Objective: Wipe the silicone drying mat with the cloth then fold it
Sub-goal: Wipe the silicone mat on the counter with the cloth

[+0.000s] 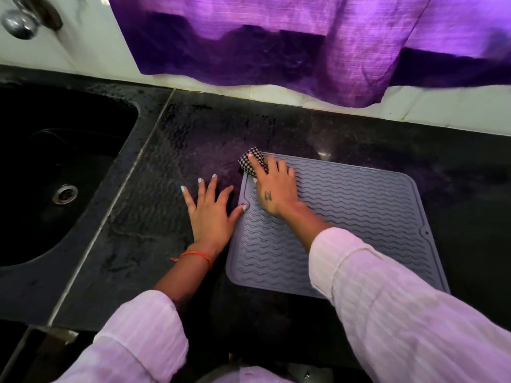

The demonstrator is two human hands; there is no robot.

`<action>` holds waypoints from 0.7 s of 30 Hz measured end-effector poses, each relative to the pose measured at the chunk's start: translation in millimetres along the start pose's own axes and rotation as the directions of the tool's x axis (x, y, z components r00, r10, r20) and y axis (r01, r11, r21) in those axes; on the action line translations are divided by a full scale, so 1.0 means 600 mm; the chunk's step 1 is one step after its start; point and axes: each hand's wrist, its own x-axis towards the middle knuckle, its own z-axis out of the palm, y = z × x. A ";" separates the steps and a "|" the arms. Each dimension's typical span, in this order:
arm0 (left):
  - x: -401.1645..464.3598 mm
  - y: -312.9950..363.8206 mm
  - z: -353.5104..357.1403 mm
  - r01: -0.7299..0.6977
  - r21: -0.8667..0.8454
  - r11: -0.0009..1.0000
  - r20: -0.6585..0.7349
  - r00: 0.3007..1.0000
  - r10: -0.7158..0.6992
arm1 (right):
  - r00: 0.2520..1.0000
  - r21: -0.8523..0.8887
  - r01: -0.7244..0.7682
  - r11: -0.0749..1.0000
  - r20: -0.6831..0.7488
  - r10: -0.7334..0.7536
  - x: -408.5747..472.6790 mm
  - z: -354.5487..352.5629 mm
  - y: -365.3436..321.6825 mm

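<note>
Head view, left to right: a dark sunken sink (pixel 41 172) with a metal drain sits in the black stone desk (pixel 154 205). Beside it the left hand (pixel 211 214) lies flat on the desk with fingers spread and straight, holding nothing; its thumb tip touches the left edge of the grey rectangular silicone drying mat with wavy ridges (pixel 359 217). The mat lies flat on the desk, right of centre. At its far left corner the right hand (pixel 272 186) presses down on a small bunched black-and-white checked cloth (pixel 253 161), fingers fairly straight over it. A purple curtain (pixel 304 51) hangs along the wall behind.

The mat looks thin, floppy and light, likely grippy on stone yet slick where wet; for folding, an edge or a corner seems the best place to take hold. The cloth is soft and crushes easily under the palm.

The right sleeve covers the mat's near right corner, the hand hides most of the cloth, and any moisture on the mat is hard to make out.
</note>
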 end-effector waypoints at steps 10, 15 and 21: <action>-0.002 -0.002 -0.005 0.078 0.082 0.994 0.046 0.996 -0.082 | 0.996 0.074 0.087 0.994 -0.011 -0.086 -0.048 0.002 -0.002; -0.003 -0.012 -0.015 0.088 0.071 0.994 0.026 0.996 -0.090 | 0.991 0.159 0.071 0.985 0.101 -0.088 -0.026 -0.036 0.000; -0.026 -0.033 -0.018 0.205 -0.039 0.978 -0.046 0.977 -0.207 | 0.994 0.132 0.102 0.986 -0.053 -0.095 -0.119 0.000 -0.038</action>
